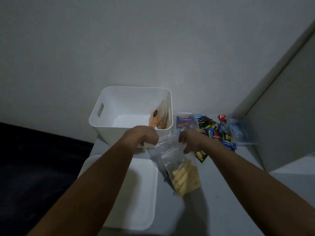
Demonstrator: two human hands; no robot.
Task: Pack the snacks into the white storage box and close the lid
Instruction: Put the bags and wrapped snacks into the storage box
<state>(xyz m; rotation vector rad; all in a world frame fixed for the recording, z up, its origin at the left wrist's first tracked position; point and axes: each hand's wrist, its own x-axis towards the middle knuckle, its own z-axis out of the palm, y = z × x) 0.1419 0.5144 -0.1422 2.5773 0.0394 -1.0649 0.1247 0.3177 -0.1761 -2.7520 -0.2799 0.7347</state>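
Now left hand (146, 136) and right hand (191, 141) both pinch top of clear bag (180, 166), pale sticks inside hanging below grip. White box (109, 130) just beyond hands, open, one pouch (159, 120) inside. Lid (136, 193) flat below left arm. Wrapped snacks (211, 128) piled beyond right hand.

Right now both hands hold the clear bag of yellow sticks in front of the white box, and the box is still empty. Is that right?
Not quite. The head view shows the white box is not empty: one snack pouch already leans against its right inner wall. The rest holds: the left hand and the right hand hold the clear bag of yellow sticks in front of the box.
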